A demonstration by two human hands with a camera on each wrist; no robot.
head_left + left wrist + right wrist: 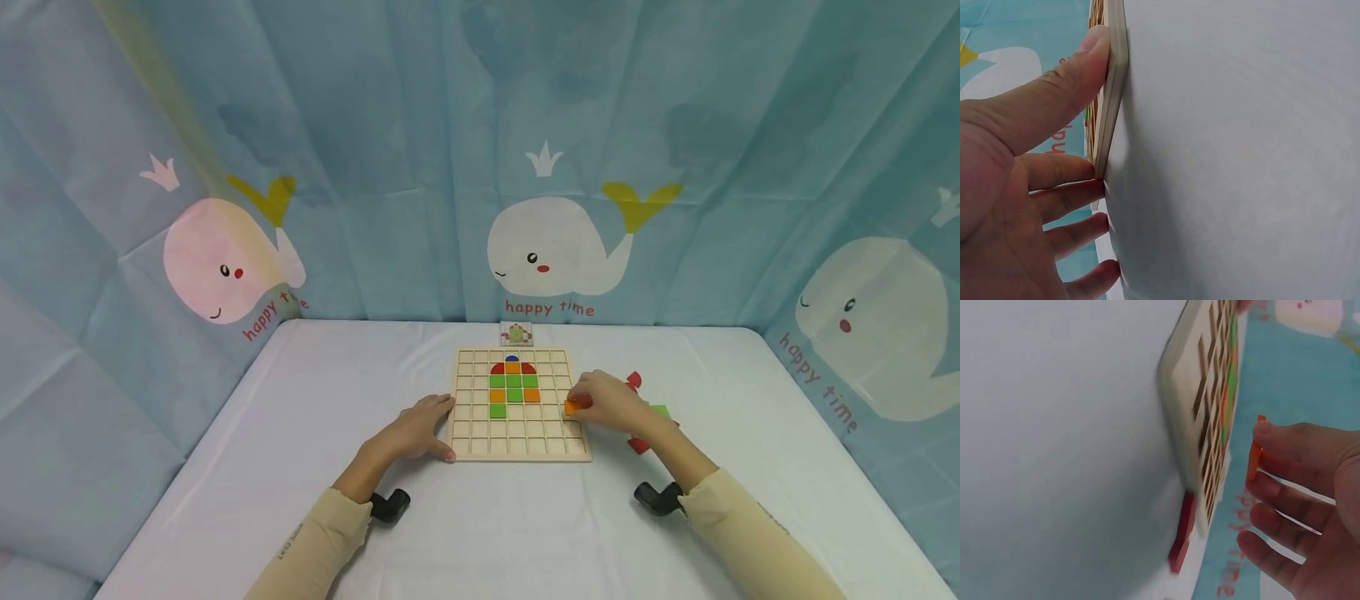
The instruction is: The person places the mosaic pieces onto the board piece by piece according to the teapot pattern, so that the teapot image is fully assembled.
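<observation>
A wooden grid board (480, 446) lies on the white table, with green, orange, red and blue tiles set in its upper middle cells. My left hand (424, 428) rests at the board's left edge, its thumb on the near corner and its other fingers spread along the side, as the left wrist view shows. My right hand (611, 402) pinches an orange square tile (1255, 456) between thumb and fingers. In the head view that hand is over the board's right edge; in the right wrist view the tile is held apart from the board.
Loose red pieces (638, 446) and a green piece (661, 411) lie right of the board, partly behind the right forearm. A small pattern card (516, 334) lies beyond the board's far edge. A blue whale-print curtain (390, 167) hangs around the table (510, 533).
</observation>
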